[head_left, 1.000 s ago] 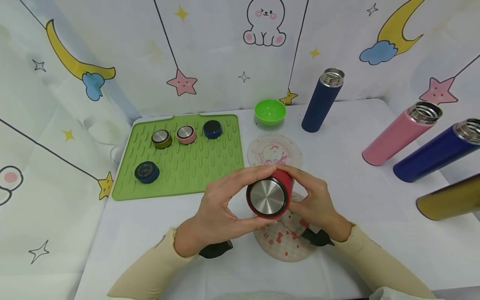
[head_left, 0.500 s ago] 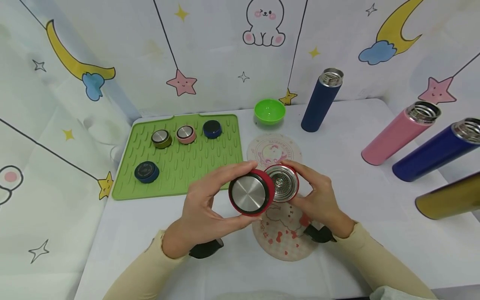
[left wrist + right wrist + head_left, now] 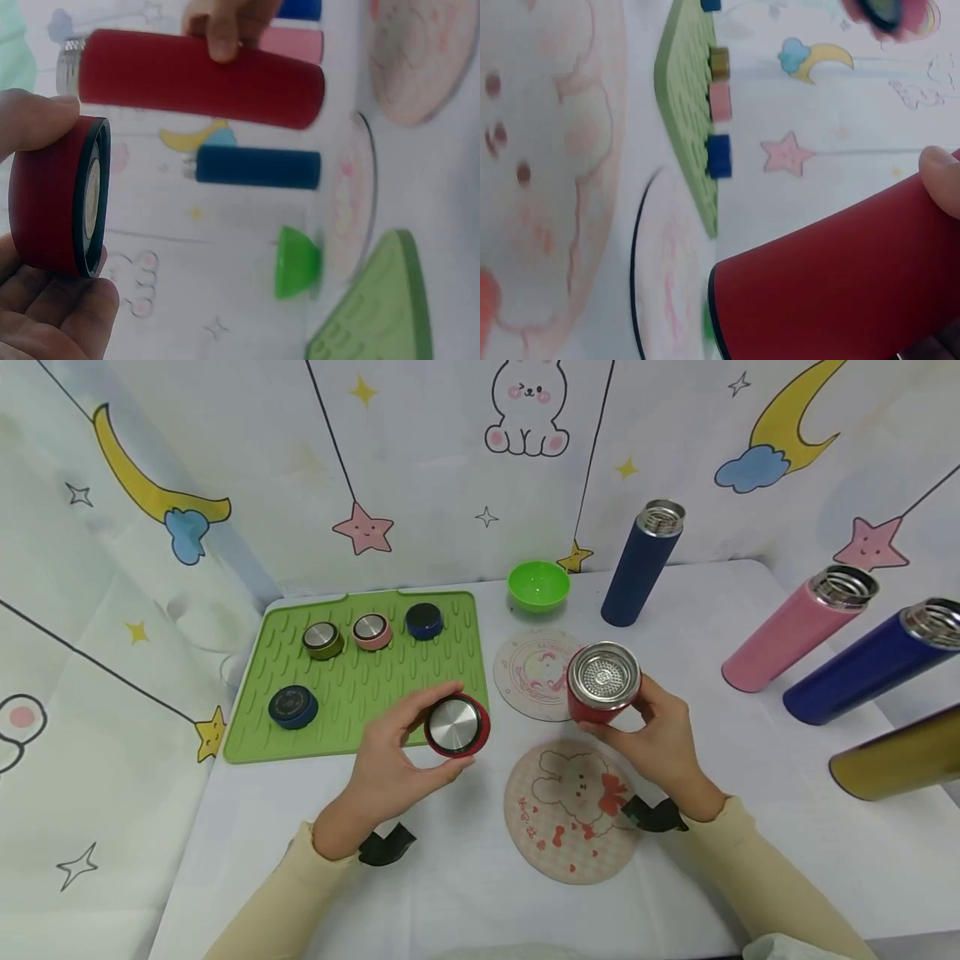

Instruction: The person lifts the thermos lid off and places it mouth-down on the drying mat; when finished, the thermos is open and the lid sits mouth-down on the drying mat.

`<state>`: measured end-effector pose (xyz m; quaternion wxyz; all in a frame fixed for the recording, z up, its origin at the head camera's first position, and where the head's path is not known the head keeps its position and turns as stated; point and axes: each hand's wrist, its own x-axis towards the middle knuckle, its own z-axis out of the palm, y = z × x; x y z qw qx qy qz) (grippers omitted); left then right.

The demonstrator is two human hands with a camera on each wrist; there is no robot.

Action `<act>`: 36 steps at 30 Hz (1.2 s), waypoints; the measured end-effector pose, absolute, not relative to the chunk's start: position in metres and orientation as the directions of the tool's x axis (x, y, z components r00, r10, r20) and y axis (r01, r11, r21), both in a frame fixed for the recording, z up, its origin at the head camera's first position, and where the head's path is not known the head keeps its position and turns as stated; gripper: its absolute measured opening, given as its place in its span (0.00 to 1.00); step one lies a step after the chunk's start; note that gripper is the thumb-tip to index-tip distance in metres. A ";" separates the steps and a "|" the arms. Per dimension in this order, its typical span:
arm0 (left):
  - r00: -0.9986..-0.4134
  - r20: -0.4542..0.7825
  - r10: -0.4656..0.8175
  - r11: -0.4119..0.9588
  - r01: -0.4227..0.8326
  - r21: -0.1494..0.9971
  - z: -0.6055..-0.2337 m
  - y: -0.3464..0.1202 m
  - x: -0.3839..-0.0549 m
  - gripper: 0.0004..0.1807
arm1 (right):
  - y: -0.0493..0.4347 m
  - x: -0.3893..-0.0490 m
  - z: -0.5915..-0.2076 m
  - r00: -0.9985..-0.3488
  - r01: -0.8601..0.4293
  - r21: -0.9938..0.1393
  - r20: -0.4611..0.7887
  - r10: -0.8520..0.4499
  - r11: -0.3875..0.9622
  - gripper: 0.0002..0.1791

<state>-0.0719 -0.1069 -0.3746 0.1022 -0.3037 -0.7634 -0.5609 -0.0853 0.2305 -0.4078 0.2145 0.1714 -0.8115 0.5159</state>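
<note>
My left hand (image 3: 393, 760) pinches a red lid (image 3: 456, 725) with a round silver top between thumb and fingers, held in the air near the front right corner of the green mat. In the left wrist view the lid's dark rim faces right. My right hand (image 3: 660, 739) grips a red thermos bottle (image 3: 603, 681) by its side; its mouth points up toward the head camera and shows a perforated steel strainer. The bottle's red body (image 3: 840, 277) fills the lower right of the right wrist view. Lid and bottle are apart.
On the green mat (image 3: 367, 710) sit several lids, among them a pink lid (image 3: 372, 631). A green bowl (image 3: 539, 586) and a dark blue bottle (image 3: 643, 564) stand at the back. Pink (image 3: 802, 627), blue and olive bottles line the right. Two round coasters lie centrally, including a rabbit coaster (image 3: 570, 818).
The red lid has come off the bottle. My left hand has moved left with the lid, while my right hand has carried the bottle right and farther back.
</note>
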 end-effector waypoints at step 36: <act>-0.994 0.107 0.004 0.557 0.091 0.825 -0.466 -0.193 -0.143 0.42 | 0.332 -0.212 -0.427 -0.802 -0.108 -0.947 0.263 0.537 0.303 0.34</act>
